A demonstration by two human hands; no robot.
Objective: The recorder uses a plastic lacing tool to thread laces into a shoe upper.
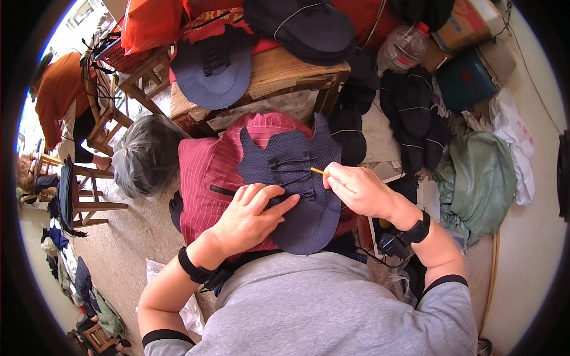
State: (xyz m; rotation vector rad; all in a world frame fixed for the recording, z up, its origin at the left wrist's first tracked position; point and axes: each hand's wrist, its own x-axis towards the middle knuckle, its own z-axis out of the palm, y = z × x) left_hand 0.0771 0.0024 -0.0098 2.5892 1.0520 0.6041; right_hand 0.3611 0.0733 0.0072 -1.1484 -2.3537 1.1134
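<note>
Floor point(139, 240) at frame left holds a bulging dark bag point(148, 159); centrally, the left hand point(252, 210) lies flat on fabric point(309, 225), the right hand point(362, 188) pinching a yellow stick point(317, 171).

I'd call this: small workshop | tied stacks of dark fabric pieces point(314, 32) | worn wooden bench point(285, 70) | stuffed black bag point(145, 157)

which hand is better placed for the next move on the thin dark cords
Probably the right hand: it pinches a slim yellow stick beside the cords, while the left hand lies partly on the navy textured fabric piece.
</note>
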